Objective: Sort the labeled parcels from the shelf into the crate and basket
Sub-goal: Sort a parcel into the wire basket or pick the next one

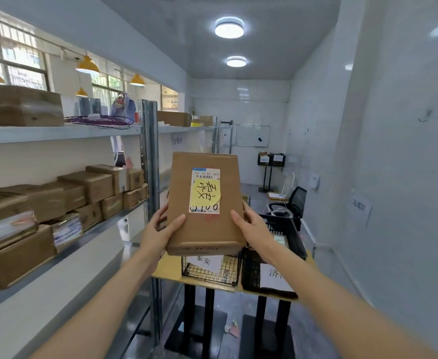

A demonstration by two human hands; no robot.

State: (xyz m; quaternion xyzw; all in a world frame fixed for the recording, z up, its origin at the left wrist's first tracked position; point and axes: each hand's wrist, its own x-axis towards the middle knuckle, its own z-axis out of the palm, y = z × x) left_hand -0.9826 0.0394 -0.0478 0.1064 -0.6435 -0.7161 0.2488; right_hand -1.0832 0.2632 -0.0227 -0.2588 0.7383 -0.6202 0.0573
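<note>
I hold a brown cardboard parcel (184, 185) upright in front of me, its face bearing a white shipping label and a yellow handwritten note. My left hand (159, 229) grips its lower left edge and my right hand (251, 224) grips its lower right edge. Below the parcel, on a small wooden table (167, 268), stand a wire basket (211, 268) with a white paper sign and, to its right, a black crate (251, 270) with another sign. The metal shelf (83, 229) on my left carries several more brown parcels (96, 185).
The top shelf holds a large box (18, 104), cables and a bag. Behind the table are another black crate (287, 224), an office chair (294, 200) and a stand with black bins (271, 159). A white wall runs along the right. Paper scraps lie on the floor.
</note>
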